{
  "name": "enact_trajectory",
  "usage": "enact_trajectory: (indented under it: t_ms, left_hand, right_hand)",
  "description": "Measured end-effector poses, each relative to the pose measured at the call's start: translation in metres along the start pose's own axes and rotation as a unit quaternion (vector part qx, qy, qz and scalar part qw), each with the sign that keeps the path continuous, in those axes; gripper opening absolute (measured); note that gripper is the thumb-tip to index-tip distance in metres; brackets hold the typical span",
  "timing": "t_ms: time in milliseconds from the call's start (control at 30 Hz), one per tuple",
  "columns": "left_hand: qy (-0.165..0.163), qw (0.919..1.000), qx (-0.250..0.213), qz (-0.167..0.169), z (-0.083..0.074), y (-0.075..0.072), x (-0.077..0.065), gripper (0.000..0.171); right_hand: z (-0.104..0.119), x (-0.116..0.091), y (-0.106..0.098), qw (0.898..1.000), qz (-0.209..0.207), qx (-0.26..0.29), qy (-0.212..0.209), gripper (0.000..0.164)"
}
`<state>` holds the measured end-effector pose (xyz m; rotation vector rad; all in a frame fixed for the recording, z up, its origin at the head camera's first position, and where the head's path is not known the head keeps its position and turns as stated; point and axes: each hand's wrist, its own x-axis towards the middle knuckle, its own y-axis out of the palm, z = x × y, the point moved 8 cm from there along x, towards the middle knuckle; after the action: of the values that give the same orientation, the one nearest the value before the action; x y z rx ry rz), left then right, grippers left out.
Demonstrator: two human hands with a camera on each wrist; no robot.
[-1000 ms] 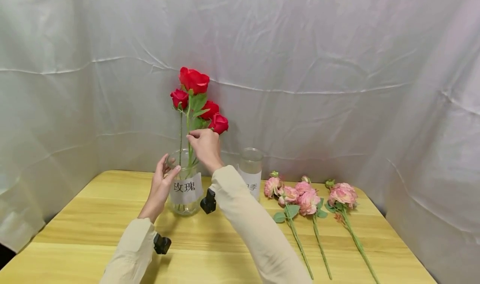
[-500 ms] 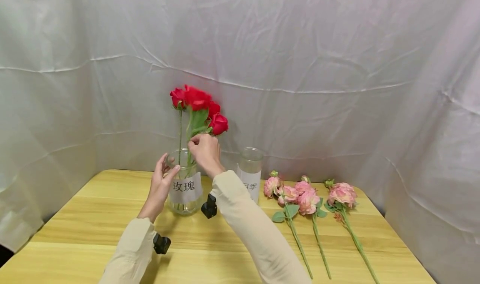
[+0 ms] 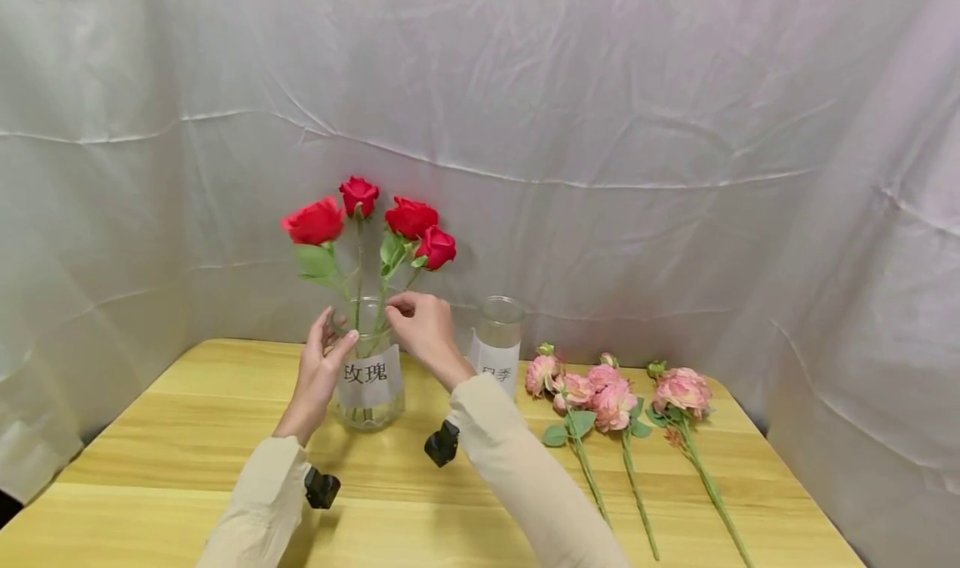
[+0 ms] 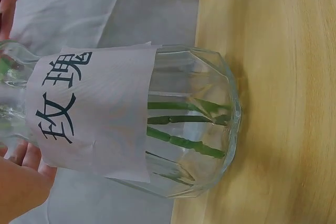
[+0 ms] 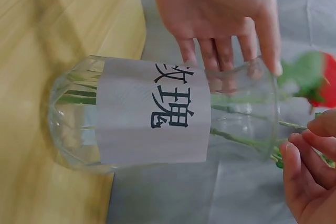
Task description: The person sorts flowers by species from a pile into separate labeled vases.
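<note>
The left hand (image 3: 315, 376) holds the labelled glass vase (image 3: 369, 372) around its neck, thumb near the rim, fingers spread along the wall. The right hand (image 3: 426, 328) has its fingertips drawn close together beside the rim; whether they pinch a stem cannot be told. Four red roses (image 3: 411, 218) stand in this vase, upright on the wooden table (image 3: 180, 459). Rightward stands a second vase (image 3: 498, 347); pink flowers (image 3: 612, 405) lie beyond it.

Four red roses (image 3: 359, 197) — splayed in an upright glass vase (image 3: 371, 414)
</note>
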<state>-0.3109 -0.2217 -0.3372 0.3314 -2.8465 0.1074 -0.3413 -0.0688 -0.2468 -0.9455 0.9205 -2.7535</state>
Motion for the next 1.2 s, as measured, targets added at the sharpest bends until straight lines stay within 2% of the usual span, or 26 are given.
enact_trajectory:
  t_ms: [133,300,400,667,833,1000,1067,1200]
  left_hand:
    - [-0.003,1.0000,0.005,-0.003,-0.001,0.000,0.000,0.073]
    - [-0.001,1.0000,0.009,-0.002,-0.002,-0.002,0.001,0.073]
    - [0.001,1.0000,0.009,-0.003,-0.001,-0.002,0.001,0.073]
    - [0.001,0.9999,0.001,-0.014,-0.001,-0.005,0.001,0.070]
    - [0.001,0.9998,-0.001,-0.021,-0.001,-0.008,0.000,0.070]
    - [0.002,0.9998,0.001,-0.018,-0.001,-0.007,0.000,0.070]
    - [0.003,0.9999,0.003,-0.014,-0.002,-0.006,0.000,0.071]
    - [0.004,0.9999,0.010,-0.006,-0.002,-0.005,-0.001,0.073]
  right_hand:
    - [-0.007,-0.012,-0.013,0.999,-0.009,0.030,-0.002,0.014]
    - [-0.018,-0.029,-0.026,0.997,0.005,0.078,0.024,0.015]
    - [-0.022,-0.040,-0.035,0.995,0.010,0.094,0.025,0.016]
    - [-0.039,-0.071,-0.069,0.986,0.007,0.164,0.035,0.018]
    - [-0.057,-0.086,-0.083,0.985,0.001,0.169,0.045,0.019]
    - [-0.077,-0.100,-0.100,0.986,-0.023,0.160,0.048,0.018]
    - [-0.088,-0.105,-0.109,0.985,-0.035,0.157,0.061,0.018]
    - [-0.115,-0.115,-0.127,0.978,-0.046,0.161,0.121,0.019]
